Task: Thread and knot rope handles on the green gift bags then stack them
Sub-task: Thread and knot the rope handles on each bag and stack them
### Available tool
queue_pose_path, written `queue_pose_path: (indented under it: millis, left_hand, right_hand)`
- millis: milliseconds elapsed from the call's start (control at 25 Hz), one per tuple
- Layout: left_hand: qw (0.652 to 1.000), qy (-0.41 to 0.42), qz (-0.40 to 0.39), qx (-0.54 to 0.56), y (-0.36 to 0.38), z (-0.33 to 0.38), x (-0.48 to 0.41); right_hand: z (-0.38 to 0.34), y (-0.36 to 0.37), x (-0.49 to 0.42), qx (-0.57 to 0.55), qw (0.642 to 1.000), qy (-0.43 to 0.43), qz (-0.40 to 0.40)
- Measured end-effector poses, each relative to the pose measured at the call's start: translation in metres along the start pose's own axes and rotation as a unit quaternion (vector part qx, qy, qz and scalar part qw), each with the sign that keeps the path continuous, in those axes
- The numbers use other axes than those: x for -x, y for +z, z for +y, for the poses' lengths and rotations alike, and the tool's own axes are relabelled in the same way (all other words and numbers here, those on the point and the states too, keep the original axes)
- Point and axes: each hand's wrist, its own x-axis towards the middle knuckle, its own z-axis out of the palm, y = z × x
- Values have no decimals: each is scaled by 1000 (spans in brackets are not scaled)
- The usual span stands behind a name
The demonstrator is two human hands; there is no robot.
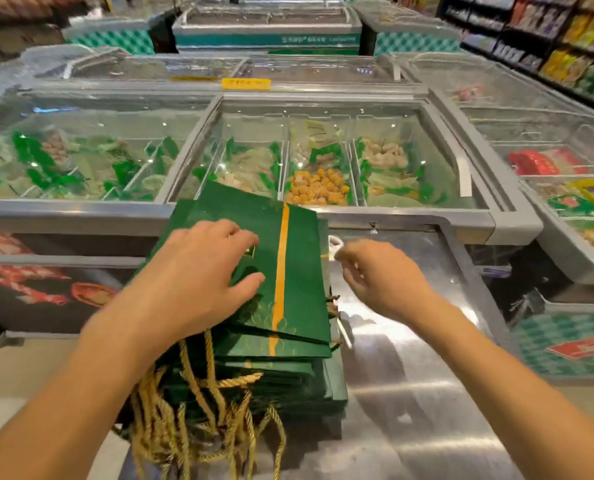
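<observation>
A stack of flat green gift bags [288, 355] lies on a steel freezer lid [420, 393]. The top bag [302, 271] has an orange stripe down it and sits skewed on the pile. Gold rope handles [198, 403] hang tangled off the stack's near left side. My left hand [198, 275] rests palm down on the top bag with fingers spread. My right hand [378, 275] hovers just right of the stack, fingers loosely curled, holding nothing I can make out.
A white loop-shaped object [335, 245] lies on the lid beside the right hand. Glass-topped chest freezers [323, 157] with frozen food stand ahead and on both sides. Shelves of packaged goods [565, 46] run along the far right.
</observation>
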Motion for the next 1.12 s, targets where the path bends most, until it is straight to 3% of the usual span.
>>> queue_pose_path:
  millis: [120,360,480,600,680,880,1000,1120]
  left_hand:
    - [1000,-19,-3,-23,3,6,13]
    - [999,-49,5,-13,27,25,42]
    - [996,-45,64,34,32,38,57]
    - [983,-29,141,113,38,49,80]
    - [968,-11,197,157,46,59,101]
    - [896,36,306,321,71,94,133]
    - [857,-5,223,464,88,122,135]
    - [730,-55,73,678,100,149,126]
  right_hand:
    - [-13,13,0,-212,974,69,24]
    - [-30,36,24,-335,934,116,39]
    - [-35,33,49,-498,857,117,58]
    - [-27,24,82,-658,729,160,104]
    - [-12,17,108,-698,682,170,136]
    - [28,-5,181,-690,673,166,208]
    - [48,-16,221,-671,694,167,200]
    - [66,-21,251,-641,723,179,186]
